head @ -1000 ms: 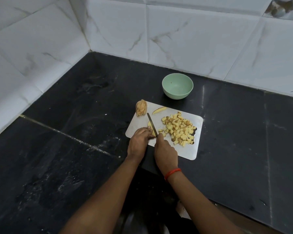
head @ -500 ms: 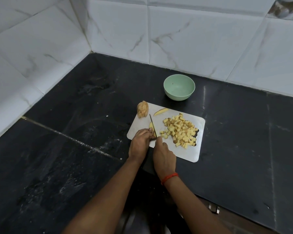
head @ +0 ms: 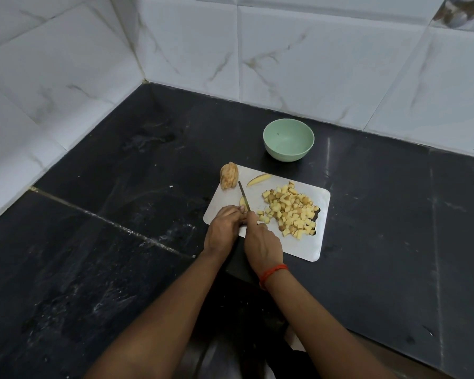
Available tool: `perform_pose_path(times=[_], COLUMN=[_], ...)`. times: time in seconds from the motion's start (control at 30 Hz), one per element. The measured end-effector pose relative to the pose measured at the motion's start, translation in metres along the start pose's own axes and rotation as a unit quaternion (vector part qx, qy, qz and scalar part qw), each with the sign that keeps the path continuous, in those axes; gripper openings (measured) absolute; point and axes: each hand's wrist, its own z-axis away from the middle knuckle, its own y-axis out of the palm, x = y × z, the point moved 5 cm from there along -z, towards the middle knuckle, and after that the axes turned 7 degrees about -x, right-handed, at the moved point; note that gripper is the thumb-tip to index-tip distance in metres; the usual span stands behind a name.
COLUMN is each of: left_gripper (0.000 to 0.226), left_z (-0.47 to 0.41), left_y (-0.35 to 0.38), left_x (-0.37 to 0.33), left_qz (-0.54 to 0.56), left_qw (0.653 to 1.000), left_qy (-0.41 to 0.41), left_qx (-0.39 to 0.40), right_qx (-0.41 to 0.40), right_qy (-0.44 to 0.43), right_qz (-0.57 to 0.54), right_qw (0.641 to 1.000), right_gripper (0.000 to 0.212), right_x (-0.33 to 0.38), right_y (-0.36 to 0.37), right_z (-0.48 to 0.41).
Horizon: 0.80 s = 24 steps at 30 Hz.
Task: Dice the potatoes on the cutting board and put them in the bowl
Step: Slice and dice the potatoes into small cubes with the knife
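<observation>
Steel edge just beside fingertips, with little potato left to hold.
Right hand [head: 262,243] keeps its grip clamped on the knife [head: 244,196]; the left hand [head: 222,228] has its grip curled on a thin potato piece [head: 242,207] on the cutting board [head: 298,248]. If that piece rolls, the blade could likely reach fingers. Diced pile [head: 290,212] crowds the board's right edge and could spill onto the counter; bowl [head: 288,139] holds none.

I can't see the handle of the knife [head: 244,198]; the right hand [head: 263,240] wraps it completely. The left hand [head: 221,228] covers most of the potato piece [head: 242,208] and the near corner of the cutting board [head: 301,248]. Both forearms run off the bottom edge.
</observation>
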Motion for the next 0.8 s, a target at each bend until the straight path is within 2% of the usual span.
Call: perform_pose_path(times=[0.07, 0.17, 0.27, 0.53, 0.6, 0.7, 0.8], left_gripper=[0.024, 0.011, 0.011, 0.011, 0.012, 0.015, 0.019], left_z=[0.001, 0.001, 0.002, 0.003, 0.004, 0.007, 0.008], left_y=[-0.001, 0.001, 0.001, -0.003, -0.003, -0.004, -0.005], left_x=[-0.002, 0.0, 0.003, -0.006, -0.005, -0.005, -0.004], left_qz=[0.005, 0.003, -0.003, -0.018, -0.022, -0.015, -0.022], left_qw=[1.0, 1.0, 1.0, 1.0, 0.999, 0.999, 0.999], left_qy=[-0.004, -0.011, -0.014, -0.025, -0.029, -0.036, -0.044], left_qx=[-0.006, -0.001, -0.001, -0.004, -0.005, -0.013, -0.018], right_qx=[0.012, 0.025, 0.039, 0.052, 0.064, 0.019, -0.057], right_qy=[-0.003, -0.021, -0.027, -0.002, 0.01, 0.043, 0.038], right_qz=[0.012, 0.067, 0.096, 0.097, 0.083, 0.02, -0.028], right_qw=[1.0, 0.997, 0.994, 0.994, 0.995, 0.999, 0.997], right_gripper=[0.042, 0.045, 0.042, 0.043, 0.036, 0.01, 0.017], right_x=[-0.003, -0.011, -0.019, -0.036, -0.042, -0.049, -0.037], right_y=[-0.002, -0.002, 0.0, -0.005, -0.006, -0.017, -0.023], right_z=[0.003, 0.02, 0.049, 0.105, 0.115, 0.123, 0.113])
